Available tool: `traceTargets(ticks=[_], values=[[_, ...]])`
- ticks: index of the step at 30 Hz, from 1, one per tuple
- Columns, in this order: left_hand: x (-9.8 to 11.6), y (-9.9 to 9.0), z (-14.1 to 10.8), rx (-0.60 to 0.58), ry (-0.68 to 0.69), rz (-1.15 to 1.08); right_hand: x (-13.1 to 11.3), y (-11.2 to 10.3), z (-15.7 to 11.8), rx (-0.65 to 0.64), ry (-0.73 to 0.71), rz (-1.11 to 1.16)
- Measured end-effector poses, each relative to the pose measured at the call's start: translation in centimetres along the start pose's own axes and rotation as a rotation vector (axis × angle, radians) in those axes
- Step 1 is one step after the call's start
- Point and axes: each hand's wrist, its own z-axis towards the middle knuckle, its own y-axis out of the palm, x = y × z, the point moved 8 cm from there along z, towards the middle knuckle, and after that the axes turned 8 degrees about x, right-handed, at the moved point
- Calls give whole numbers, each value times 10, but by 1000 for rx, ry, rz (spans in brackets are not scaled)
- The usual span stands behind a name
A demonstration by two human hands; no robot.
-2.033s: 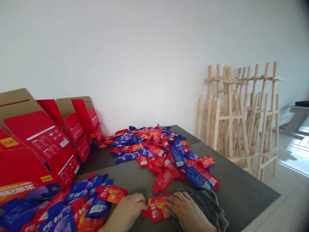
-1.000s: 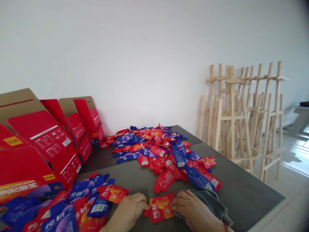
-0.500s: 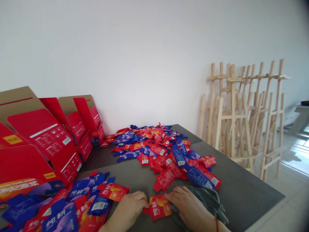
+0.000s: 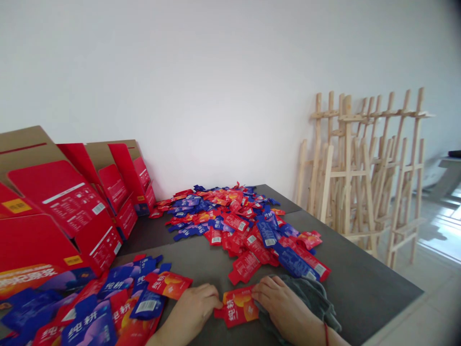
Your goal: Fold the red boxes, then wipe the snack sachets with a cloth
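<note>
A red and orange pouch [image 4: 239,306] with white characters lies flat on the dark table in front of me. My left hand [image 4: 200,307] is closed at the pouch's narrow left end, thumb and fingers pinching it. Over the pouch's right edge, my right hand [image 4: 281,305] rests with its fingers bent around a dark green cloth [image 4: 313,302], which bunches out beneath the palm. Another red pouch [image 4: 171,284] lies just beyond my left hand, on a heap of blue and red pouches [image 4: 90,322].
Open red cardboard boxes [image 4: 57,202] stand in a row along the left. A large pile of red and blue pouches [image 4: 230,216] spreads over the table [image 4: 363,283] towards the wall. Wooden easels [image 4: 347,182] stand on the floor at the right, past the table edge.
My right hand has slid slightly to the right with the cloth, uncovering a little more of the pouch. My left hand stays at the narrow end.
</note>
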Motion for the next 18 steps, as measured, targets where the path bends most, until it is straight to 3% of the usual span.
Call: traceTargets(ticks=[18], values=[[-3, 1, 0, 13, -5, -13, 10, -7, 1, -13, 23, 2]])
